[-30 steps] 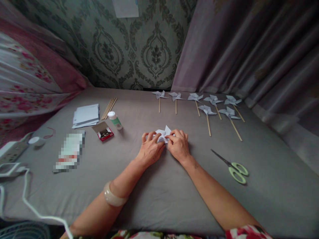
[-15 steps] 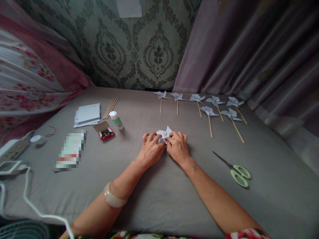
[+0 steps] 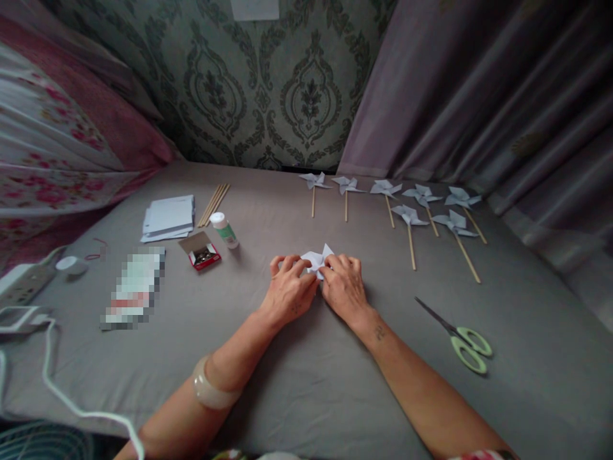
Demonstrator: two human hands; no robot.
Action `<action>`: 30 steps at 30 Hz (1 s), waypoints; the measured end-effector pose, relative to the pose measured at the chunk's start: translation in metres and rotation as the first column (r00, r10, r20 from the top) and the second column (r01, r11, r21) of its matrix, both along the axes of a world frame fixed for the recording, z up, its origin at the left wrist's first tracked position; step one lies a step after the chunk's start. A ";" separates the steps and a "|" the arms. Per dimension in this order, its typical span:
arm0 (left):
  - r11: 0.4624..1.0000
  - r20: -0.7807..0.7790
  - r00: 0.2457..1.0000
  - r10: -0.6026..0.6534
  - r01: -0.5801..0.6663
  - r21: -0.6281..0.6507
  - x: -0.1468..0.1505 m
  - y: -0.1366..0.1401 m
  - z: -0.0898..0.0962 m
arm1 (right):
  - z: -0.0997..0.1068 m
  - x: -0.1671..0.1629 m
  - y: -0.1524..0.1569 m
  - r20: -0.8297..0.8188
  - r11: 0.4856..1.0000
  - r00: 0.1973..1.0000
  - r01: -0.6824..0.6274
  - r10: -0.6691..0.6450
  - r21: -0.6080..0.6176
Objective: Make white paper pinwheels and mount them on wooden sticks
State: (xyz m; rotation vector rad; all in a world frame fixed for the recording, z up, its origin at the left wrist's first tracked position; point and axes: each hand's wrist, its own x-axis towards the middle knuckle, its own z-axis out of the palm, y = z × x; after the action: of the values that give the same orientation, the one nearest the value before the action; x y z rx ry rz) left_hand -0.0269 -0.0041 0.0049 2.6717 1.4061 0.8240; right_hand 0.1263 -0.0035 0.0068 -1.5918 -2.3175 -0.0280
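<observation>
A white paper pinwheel [image 3: 317, 259] sits between my hands at the middle of the grey-covered surface, with one pointed blade sticking up at the back. My left hand [image 3: 291, 284] is closed on its left side, fingers curled over the paper. On the other side my right hand [image 3: 343, 285] pinches the paper near its centre, thumb and fingertips close to those of the left. The fingers cover much of the pinwheel, and no stick shows under it. Beyond my right hand lies a row of finished-looking pinwheels on sticks [image 3: 410, 217].
Scissors with green handles [image 3: 472, 350] lie at the right. To the left are a paper stack [image 3: 168, 216], wooden sticks [image 3: 214, 204], a glue bottle [image 3: 224, 230], an open red box of small metal pieces [image 3: 204, 257], a blurred packet [image 3: 135, 287] and a power strip [image 3: 26, 284] with a white cable [image 3: 71, 406].
The view has shifted slightly, so the scissors and pinwheels appear further right. Both hands stay on the paper pinwheel with only slight finger movement.
</observation>
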 end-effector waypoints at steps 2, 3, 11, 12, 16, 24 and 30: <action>1.000 0.025 1.000 0.015 -0.015 0.006 0.000 0.000 0.001 | 0.000 0.000 0.000 -0.003 1.000 1.000 0.001 -0.001 0.000; 1.000 0.038 0.999 0.025 -0.025 0.007 0.000 0.001 0.001 | 0.000 -0.001 -0.001 -0.006 1.000 1.000 0.005 -0.005 0.000; 0.984 0.180 0.968 0.176 -0.175 -0.022 -0.002 0.008 -0.001 | -0.007 0.004 0.002 -0.170 0.994 0.979 0.106 -0.109 -0.028; 0.981 0.192 0.962 0.193 -0.191 -0.030 -0.002 0.009 -0.001 | -0.008 0.005 0.002 -0.200 0.992 0.972 0.118 -0.123 -0.034; 0.975 0.209 0.952 0.222 -0.212 -0.068 -0.003 0.010 -0.003 | -0.013 0.005 0.002 -0.288 0.989 0.946 0.143 -0.147 -0.033; 0.946 0.149 0.942 0.300 -0.273 -0.174 -0.001 0.009 -0.003 | -0.021 0.015 0.017 -0.623 0.938 0.738 0.345 -0.258 0.020; 0.913 0.057 0.934 0.351 -0.329 -0.240 0.008 0.005 -0.004 | -0.028 0.029 0.030 -0.747 0.911 0.589 0.409 -0.309 -0.053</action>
State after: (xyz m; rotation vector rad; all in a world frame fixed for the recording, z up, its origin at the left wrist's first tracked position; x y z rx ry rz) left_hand -0.0187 0.0008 0.0008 2.2200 1.8467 0.7456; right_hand 0.1551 0.0264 -0.0216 -1.5769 -1.3082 0.3234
